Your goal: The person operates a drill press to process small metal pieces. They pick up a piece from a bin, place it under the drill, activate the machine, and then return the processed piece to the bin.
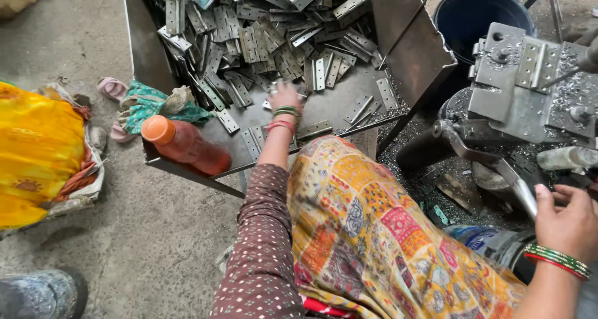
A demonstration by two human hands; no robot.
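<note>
Near the centre of the frame, my left hand reaches into the metal tray, fingers curled down onto a loose hinge plate at the lower edge of the hinge pile. The hand is blurred, so I cannot tell whether it has actually pinched the plate or merely rests on it. More flat plates lie scattered just beside the wrist. An orange bottle lies on the tray's lower left corner. At the lower right of the frame, my right hand is closed around the shiny lever handle of the press machine, well apart from the tray. A dark bucket stands at the upper right, behind the press.
</note>
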